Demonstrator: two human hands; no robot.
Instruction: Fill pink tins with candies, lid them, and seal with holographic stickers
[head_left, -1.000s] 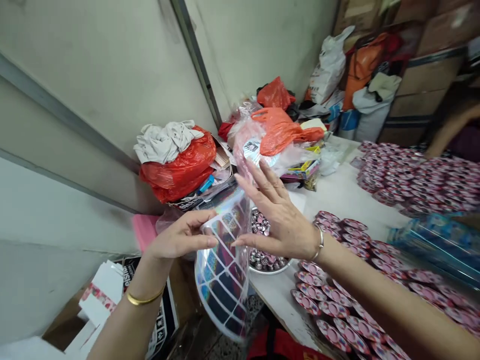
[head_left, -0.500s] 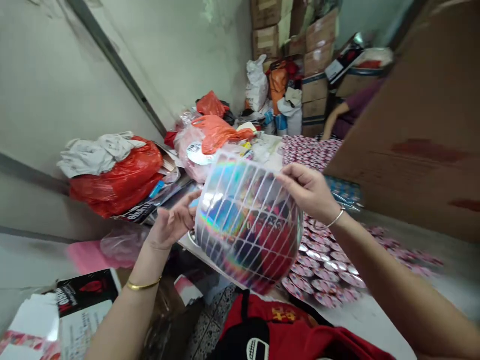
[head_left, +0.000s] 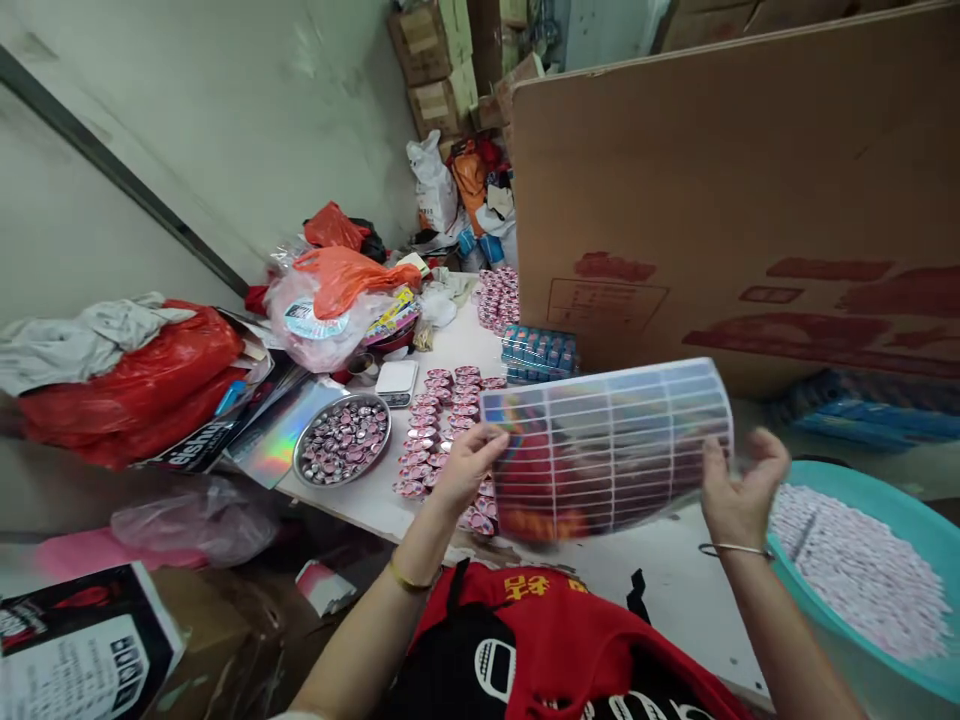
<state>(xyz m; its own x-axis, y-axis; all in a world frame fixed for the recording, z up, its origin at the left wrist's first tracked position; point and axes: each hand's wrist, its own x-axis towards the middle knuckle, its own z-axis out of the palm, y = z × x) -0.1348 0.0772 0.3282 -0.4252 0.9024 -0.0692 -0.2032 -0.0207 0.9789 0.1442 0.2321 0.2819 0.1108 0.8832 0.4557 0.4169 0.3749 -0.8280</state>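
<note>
A glossy, rainbow-sheened label sheet [head_left: 585, 440], divided by a pale grid into narrow rectangles, is held up in front of me, slightly curved. My left hand [head_left: 471, 468] pinches its left edge between thumb and fingers. At the opposite edge, the thumb of my right hand [head_left: 739, 495] lies over the sheet; its other fingers are bent and partly blurred. Behind and left of the sheet, rows of small round pink-patterned pieces [head_left: 424, 440] cover part of the white table [head_left: 675, 575]. The sheet hides some of them.
A metal tray [head_left: 304, 470] of similar pieces stands left, near a small white scale [head_left: 396, 380]. Blue packs [head_left: 538, 352] sit before a tall cardboard panel [head_left: 735, 200]. A turquoise basin [head_left: 825, 475] of small pale pieces is at right. Plastic bags [head_left: 135, 390] crowd the left wall.
Both hands have moved right with the label sheet, which now lies more sideways. My view has turned right, bringing the basin in; the metal tray is now uncovered.
</note>
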